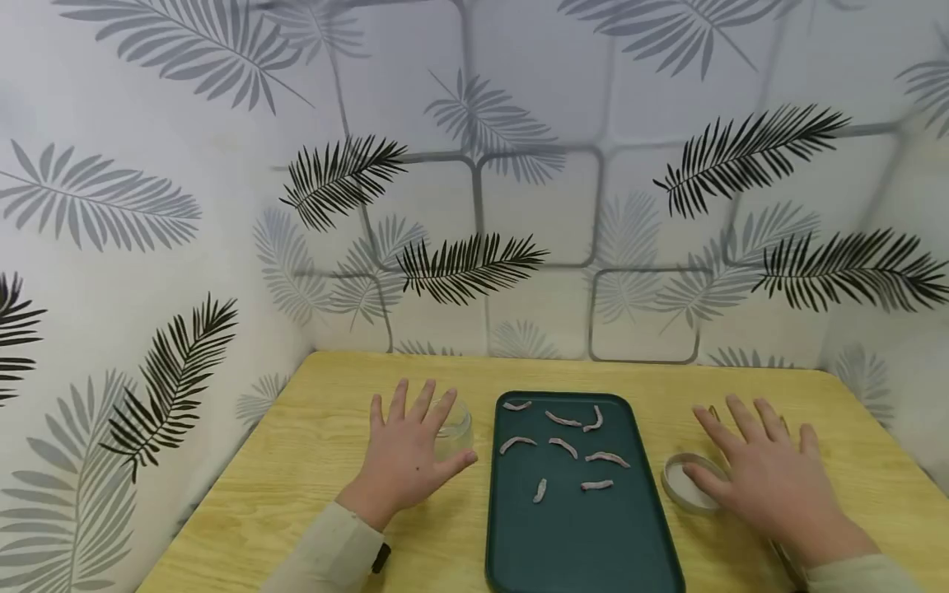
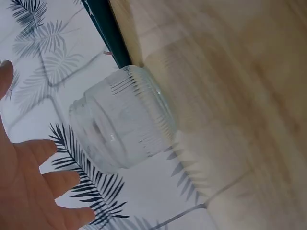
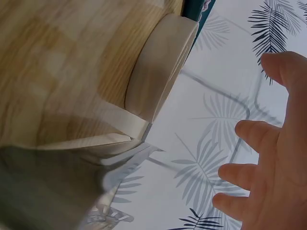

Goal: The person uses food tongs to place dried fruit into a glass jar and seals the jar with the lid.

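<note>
Left hand (image 1: 408,461): fingers are spreading wide and nearly straight, holding nothing; it is hovering beside the jar. Glass jar (image 1: 461,432): clear, standing upright on the wooden table (image 1: 259,494), between the left hand and the tray; the head view is showing the hand partly covering it, the left wrist view a gap between fingers and glass. Tray (image 1: 586,543): dark green, oblong, lying between the two hands. Strips (image 1: 607,459): eight, pale, mostly curved, lying apart from one another on the tray's far part, well clear of both hands. Right hand (image 1: 774,486): fingers are likewise fanning out, gripping nothing. Round lid (image 1: 676,492): shallow, pale, lying just right of the tray; the thumb is overlapping it in the head view, while the right wrist view is showing them apart.
</note>
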`<state>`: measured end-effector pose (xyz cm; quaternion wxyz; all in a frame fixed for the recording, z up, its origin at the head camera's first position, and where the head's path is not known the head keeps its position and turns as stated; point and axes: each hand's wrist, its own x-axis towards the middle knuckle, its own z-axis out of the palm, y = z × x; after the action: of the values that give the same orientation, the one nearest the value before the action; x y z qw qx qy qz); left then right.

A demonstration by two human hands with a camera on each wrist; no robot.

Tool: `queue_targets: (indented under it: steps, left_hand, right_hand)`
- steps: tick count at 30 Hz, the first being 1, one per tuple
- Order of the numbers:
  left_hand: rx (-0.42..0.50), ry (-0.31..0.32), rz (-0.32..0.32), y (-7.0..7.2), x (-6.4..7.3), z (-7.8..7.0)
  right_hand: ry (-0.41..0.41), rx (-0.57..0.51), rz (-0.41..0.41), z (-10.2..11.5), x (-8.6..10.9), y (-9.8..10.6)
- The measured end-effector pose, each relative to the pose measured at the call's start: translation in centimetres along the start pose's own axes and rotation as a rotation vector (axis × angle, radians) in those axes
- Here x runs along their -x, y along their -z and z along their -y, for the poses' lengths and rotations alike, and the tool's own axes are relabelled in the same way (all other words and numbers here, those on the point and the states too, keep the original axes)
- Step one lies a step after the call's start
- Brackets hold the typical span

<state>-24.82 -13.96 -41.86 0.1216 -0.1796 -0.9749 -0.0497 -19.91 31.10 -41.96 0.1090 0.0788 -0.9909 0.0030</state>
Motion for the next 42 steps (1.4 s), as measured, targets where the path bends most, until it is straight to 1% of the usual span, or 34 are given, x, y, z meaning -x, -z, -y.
queue_targets:
  steps: [3, 6, 9, 14, 17, 21, 24, 25, 29, 31, 33, 37, 40, 42]
  left_hand:
    - [0.044, 0.041, 0.002, -0.5, -0.1, 0.6]
    - [0.13, 0.076, -0.013, -1.0, -0.4, 1.4]
    - [0.223, 0.117, -0.005, -1.3, -0.7, 2.3]
    - [0.456, 0.178, 0.068, -1.8, -1.0, 3.2]
    - [0.627, 0.208, 0.105, -2.3, -1.1, 3.6]
    - [0.838, 0.281, 0.163, -2.9, -1.6, 4.2]
    - [0.942, 0.328, 0.196, -3.3, -2.0, 4.5]
    - [0.971, 0.333, 0.203, -3.5, -2.1, 4.6]
    - [1.077, 0.325, 0.209, -3.8, -2.2, 4.6]
    - [1.107, 0.321, 0.213, -4.1, -2.3, 4.5]
    - [1.116, 0.314, 0.214, -4.3, -2.3, 4.4]
    - [1.093, 0.289, 0.203, -4.8, -2.3, 4.3]
    - [1.085, 0.273, 0.191, -4.9, -2.3, 4.3]
    - [1.102, 0.263, 0.178, -4.9, -2.3, 4.4]
  right_hand:
    - [-0.012, -0.018, 0.024, -0.2, 0.2, -0.3]
    - [-0.021, -0.027, 0.04, -0.4, 0.4, -0.6]
    - [-0.022, -0.03, 0.047, -0.8, 0.6, -0.9]
    - [-0.04, -0.011, 0.089, -2.0, 1.1, -1.3]
    - [-0.061, 0.011, 0.134, -2.8, 1.4, -1.4]
    - [-0.097, 0.006, 0.201, -3.9, 1.7, -1.5]
    - [-0.124, -0.013, 0.245, -4.6, 1.9, -1.5]
    - [-0.129, -0.021, 0.26, -4.8, 2.0, -1.4]
    - [-0.121, -0.088, 0.351, -5.5, 2.1, -1.3]
    - [-0.12, -0.129, 0.398, -5.8, 2.2, -1.4]
    - [-0.135, -0.157, 0.453, -6.1, 2.3, -1.5]
    - [-0.167, -0.183, 0.542, -6.7, 2.2, -1.8]
    - [-0.166, -0.212, 0.585, -7.2, 2.0, -2.1]
    - [-0.154, -0.224, 0.583, -7.4, 1.9, -2.2]
